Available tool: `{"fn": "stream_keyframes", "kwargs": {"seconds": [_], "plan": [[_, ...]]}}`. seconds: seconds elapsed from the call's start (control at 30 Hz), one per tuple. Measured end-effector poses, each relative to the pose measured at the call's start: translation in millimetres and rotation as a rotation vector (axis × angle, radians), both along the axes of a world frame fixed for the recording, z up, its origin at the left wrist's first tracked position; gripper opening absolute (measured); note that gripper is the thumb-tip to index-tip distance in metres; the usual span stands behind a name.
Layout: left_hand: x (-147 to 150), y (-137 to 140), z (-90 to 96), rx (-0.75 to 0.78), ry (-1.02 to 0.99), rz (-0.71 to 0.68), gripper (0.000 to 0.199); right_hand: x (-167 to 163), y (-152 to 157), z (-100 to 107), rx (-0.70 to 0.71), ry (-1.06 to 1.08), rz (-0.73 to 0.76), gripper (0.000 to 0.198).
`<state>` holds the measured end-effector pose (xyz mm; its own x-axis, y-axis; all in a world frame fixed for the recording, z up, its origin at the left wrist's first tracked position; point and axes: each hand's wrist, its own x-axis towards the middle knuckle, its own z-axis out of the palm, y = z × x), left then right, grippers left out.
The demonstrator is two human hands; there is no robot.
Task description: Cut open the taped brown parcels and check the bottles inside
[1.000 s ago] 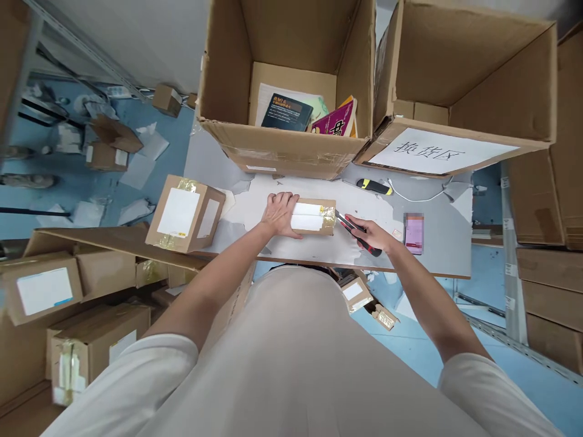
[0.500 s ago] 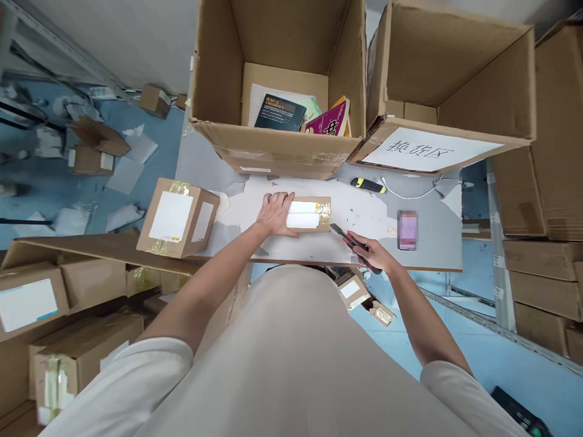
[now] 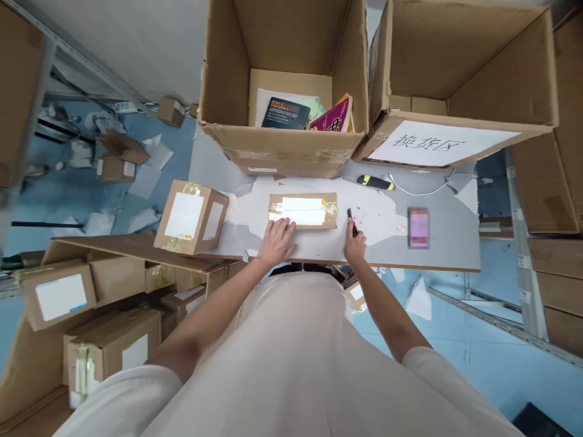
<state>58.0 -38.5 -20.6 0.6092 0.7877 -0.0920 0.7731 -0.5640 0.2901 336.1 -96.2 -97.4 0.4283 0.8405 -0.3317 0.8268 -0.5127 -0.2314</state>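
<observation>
Small carton [image 3: 303,213]: A white-labelled parcel is lying flat on the worktable [image 3: 449,246], at the centre of the frame.
Left hand [image 3: 276,241]: Its fingers are spreading slightly and lapping onto the carton's lower edge, left of its middle; they are not wrapping around it. How hard they are pressing, the view is not telling.
Right hand [image 3: 355,244]: It is gripping a red-and-black utility knife [image 3: 350,215], whose far end is pointing toward the top of the frame, just right of the carton and apart from it.
Knife work: Judging by the carton's closed faces, it is looking barely advanced. Shiny tape [image 3: 331,212] is covering both ends, no flap is standing up, and any slit is escaping notice; taped ends and hidden contents are making up what is left.
Larger carton [image 3: 191,215]: Also taped and closed, it is sitting left of centre, untouched by either hand.
Book box [image 3: 286,145]: At top centre, it is holding several books [image 3: 286,113].
Phone [image 3: 418,228]: It is lying right of centre.
</observation>
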Motion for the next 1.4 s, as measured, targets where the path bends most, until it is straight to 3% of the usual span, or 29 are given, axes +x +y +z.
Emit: {"fn": "stream_keyframes", "kwargs": {"seconds": [0.13, 0.23, 0.37, 0.47, 0.57, 0.67, 0.73, 0.8, 0.9, 0.97, 1.03, 1.1, 1.27, 1.4], "plan": [[-1.3, -8.3, -9.1, -0.006, -0.026, 0.000, 0.065, 12.3, 16.2, 21.2, 0.239, -0.002, 0.114, 0.072], [0.2, -5.9, -10.6, -0.022, -0.054, 0.007, 0.067, 6.4, 54.8, 55.5, 0.373, 0.051, 0.401, 0.073], [1.5, 0.4, -9.1, -0.070, -0.067, -0.010, 0.071, -23.3, 102.9, 88.6, 0.273, 0.002, 0.821, 0.073], [-0.7, 1.6, -8.7, -0.082, -0.068, -0.026, 0.071, -33.8, 122.3, 99.3, 0.178, -0.057, 0.986, 0.054], [-4.9, -5.4, -11.2, -0.069, -0.076, -0.043, 0.070, -24.9, 143.2, 105.0, 0.106, -0.042, 0.932, 0.044], [-7.0, -14.8, -14.3, -0.044, -0.082, -0.042, 0.070, -15.4, 168.6, 104.8, 0.112, -0.012, 0.668, 0.046], [-6.9, -15.9, -13.7, -0.022, -0.082, -0.032, 0.069, -17.8, 176.5, 101.2, 0.213, -0.006, 0.496, 0.050], [-7.2, -9.5, -8.9, -0.010, -0.084, -0.028, 0.067, -26.0, 169.8, 98.0, 0.365, -0.018, 0.437, 0.049], [-12.6, 13.9, 4.4, -0.009, -0.079, 0.004, 0.065, -39.3, 137.7, 100.2, 0.492, -0.020, 0.674, 0.041], [-20.6, 35.6, 13.1, -0.016, -0.061, 0.042, 0.074, -44.1, 113.9, 106.1, 0.423, 0.015, 0.925, 0.040], [-31.0, 58.0, 17.9, -0.037, -0.043, 0.038, 0.086, -46.2, 96.8, 112.6, 0.310, 0.013, 1.044, 0.045], [-41.6, 77.8, 17.4, -0.080, -0.037, -0.021, 0.096, -47.5, 86.3, 117.0, 0.234, -0.055, 1.013, 0.052], [-58.3, 105.7, 7.6, -0.122, -0.091, -0.152, 0.096, -53.1, 52.3, 111.4, 0.241, -0.192, 0.969, 0.030], [-61.6, 108.9, 21.3, -0.147, -0.002, -0.212, 0.096, -48.6, 23.7, 107.5, 0.284, -0.034, 0.966, 0.028]]}}
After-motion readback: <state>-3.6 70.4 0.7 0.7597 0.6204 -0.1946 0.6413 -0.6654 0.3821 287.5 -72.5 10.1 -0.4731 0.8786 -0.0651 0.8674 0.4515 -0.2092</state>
